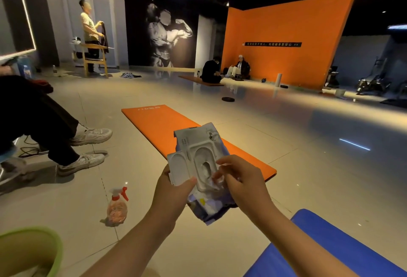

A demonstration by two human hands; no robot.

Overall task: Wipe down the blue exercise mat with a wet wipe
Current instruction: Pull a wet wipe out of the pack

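A pack of wet wipes [198,144] with its white plastic lid flipped open is held up in front of me. My left hand [174,195] grips the pack from below, thumb on the open lid. My right hand [240,179] has its fingertips at the dispensing opening, pinching the tip of a wet wipe [214,181]. The blue exercise mat [326,248] lies on the tiled floor at the bottom right, partly cut off by the frame edge.
An orange mat [158,127] lies ahead on the floor. A spray bottle with a red trigger [117,206] stands at the left, a green basin [44,248] at bottom left. A seated person's legs [66,142] are at left; other people are farther off.
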